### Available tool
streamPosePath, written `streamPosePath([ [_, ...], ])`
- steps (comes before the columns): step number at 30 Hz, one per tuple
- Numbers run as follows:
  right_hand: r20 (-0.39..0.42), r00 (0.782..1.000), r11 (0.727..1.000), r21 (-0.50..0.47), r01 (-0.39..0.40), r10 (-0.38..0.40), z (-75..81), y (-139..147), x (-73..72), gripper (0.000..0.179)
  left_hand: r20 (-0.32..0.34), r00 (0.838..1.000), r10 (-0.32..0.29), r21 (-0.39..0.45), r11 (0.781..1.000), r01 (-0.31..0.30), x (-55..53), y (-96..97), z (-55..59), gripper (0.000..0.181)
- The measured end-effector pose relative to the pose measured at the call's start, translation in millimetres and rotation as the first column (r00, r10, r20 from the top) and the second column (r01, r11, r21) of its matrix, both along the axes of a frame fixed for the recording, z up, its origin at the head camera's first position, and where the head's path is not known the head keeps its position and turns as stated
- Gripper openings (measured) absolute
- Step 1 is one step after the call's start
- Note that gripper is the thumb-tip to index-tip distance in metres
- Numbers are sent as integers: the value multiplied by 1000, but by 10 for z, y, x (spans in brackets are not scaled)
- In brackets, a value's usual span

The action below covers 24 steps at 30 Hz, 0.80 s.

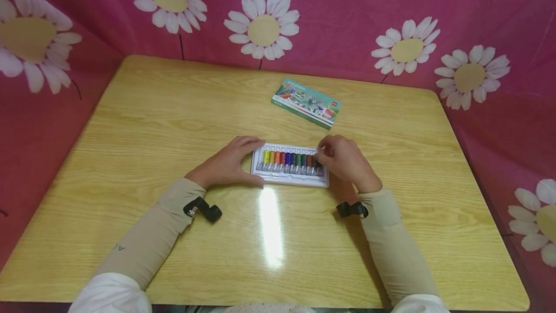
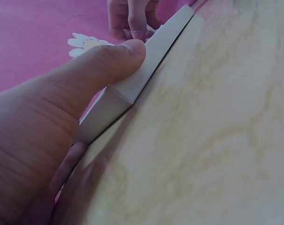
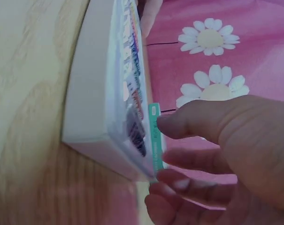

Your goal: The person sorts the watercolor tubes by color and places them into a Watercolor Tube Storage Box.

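A white plastic tray [image 1: 293, 180] lies on the table, holding a row of small paint tubes [image 1: 287, 161] in many colours, yellow at the left to brown at the right. My left hand [image 1: 227, 164] grips the tray's left end; in the left wrist view the thumb presses its white side wall [image 2: 153, 61]. Over the right end of the tray hovers my right hand [image 1: 347, 161], with fingers bent near the brown tubes. In the right wrist view its thumb and fingers [image 3: 193, 183] are apart beside the tray's corner, and I see nothing between them.
Behind the tray lies a flat green printed box [image 1: 307, 104], set at an angle on the wooden table [image 1: 173, 100]. A pink cloth [image 1: 330, 13] with daisies hangs along the back and sides. Light glares on the tabletop in front of the tray.
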State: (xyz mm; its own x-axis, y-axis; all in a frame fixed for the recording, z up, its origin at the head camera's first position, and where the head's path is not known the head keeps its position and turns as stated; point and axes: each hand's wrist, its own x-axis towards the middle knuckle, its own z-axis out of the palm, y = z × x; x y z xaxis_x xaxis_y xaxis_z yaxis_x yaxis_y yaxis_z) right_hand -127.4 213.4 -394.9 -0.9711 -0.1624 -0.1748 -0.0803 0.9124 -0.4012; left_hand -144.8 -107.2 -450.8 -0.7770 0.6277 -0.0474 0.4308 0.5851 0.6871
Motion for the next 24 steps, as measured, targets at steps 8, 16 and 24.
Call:
streamPosePath([
  [8, 57, 998, 997, -76, 17, -13, -62, 15, -29, 64, -1, 1000, 1, -4, 1000, -1, 2, -7, -1, 112],
  [16, 64, 993, 988, -129, -86, 95, -150, 15, -22, 82, -17, 1000, -6, 13, 1000, 6, 2, 1, -8, 111],
  [24, 49, 964, 961, -101, -256, 262, -210, -25, 7, 108, -16, 1000, -3, -1, 1000, 3, 3, 3, -2, 112],
])
